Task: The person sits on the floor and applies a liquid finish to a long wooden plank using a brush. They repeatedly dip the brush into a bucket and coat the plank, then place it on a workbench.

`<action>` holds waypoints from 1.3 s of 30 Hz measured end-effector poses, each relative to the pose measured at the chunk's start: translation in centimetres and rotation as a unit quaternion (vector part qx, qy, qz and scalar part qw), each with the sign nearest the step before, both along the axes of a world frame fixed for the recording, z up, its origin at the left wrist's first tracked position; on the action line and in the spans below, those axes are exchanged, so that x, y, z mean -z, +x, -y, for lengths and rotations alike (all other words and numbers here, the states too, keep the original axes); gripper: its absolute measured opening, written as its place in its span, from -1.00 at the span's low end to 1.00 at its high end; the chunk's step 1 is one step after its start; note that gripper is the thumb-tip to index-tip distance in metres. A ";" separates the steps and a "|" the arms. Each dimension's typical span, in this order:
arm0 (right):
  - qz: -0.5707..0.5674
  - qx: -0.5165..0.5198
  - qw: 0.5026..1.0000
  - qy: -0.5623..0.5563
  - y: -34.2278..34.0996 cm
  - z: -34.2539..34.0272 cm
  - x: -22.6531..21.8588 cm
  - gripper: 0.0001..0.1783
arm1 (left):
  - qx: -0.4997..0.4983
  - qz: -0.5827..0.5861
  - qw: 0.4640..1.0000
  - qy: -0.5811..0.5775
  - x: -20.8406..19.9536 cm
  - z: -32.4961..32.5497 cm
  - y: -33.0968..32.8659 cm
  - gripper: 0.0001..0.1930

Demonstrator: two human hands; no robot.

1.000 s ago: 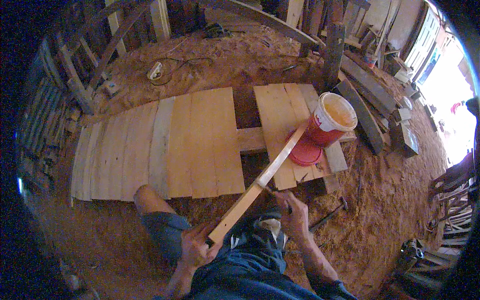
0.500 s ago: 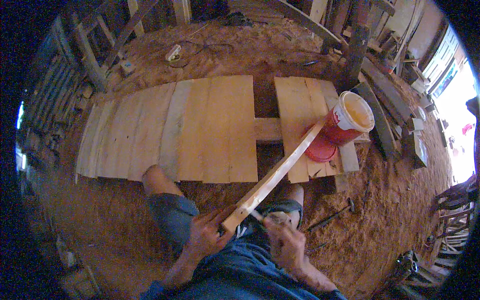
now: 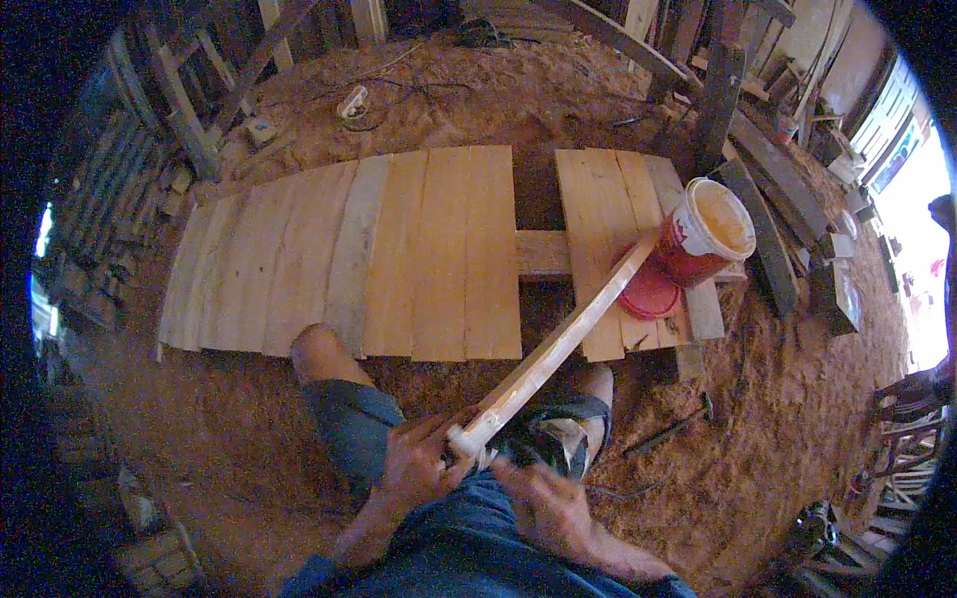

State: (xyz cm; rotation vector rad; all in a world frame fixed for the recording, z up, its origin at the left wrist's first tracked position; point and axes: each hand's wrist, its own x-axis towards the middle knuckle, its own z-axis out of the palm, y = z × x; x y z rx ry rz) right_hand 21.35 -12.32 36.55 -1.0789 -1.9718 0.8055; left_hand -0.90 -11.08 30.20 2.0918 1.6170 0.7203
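Note:
A long narrow wooden strip (image 3: 558, 351) slants from my lap up to the bucket, its upper face smeared with a whitish coating. Around its near end my left hand (image 3: 424, 460) is closed. My right hand (image 3: 550, 510) is curled just right of that end, slightly blurred; what its fingers hold is hidden. The strip's far end rests by a red and white plastic bucket (image 3: 683, 244), open, with yellowish-cream residue inside its rim. A red round lid (image 3: 650, 296) lies beside the bucket on the planks.
Pale planks (image 3: 439, 259) lie side by side before my knees, with a gap and a crosspiece (image 3: 543, 251) between the two groups. A dark long-handled tool (image 3: 668, 434) lies on the dirt floor (image 3: 778, 429) at right. Timber beams (image 3: 773, 169) are stacked at the far right.
My right hand has moved down and left, toward the strip's near end. The pale tip that showed at its fingers is no longer distinct, and whitish coating now shows at that end.

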 end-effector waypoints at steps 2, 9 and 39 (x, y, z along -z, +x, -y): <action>-0.025 -0.094 0.995 -0.018 0.1 -0.8 -0.8 -0.74 | -0.017 0.061 0.997 -0.051 0.0 -0.1 -0.1 -0.40; 0.055 0.402 0.898 0.169 14.9 -15.2 -0.9 -0.76 | -0.019 0.032 0.999 0.029 -0.8 -0.7 0.8 -0.62; 0.352 0.143 0.919 -0.109 37.9 -45.0 13.1 -0.80 | -0.062 0.002 0.998 0.013 -4.2 -4.9 2.5 -0.73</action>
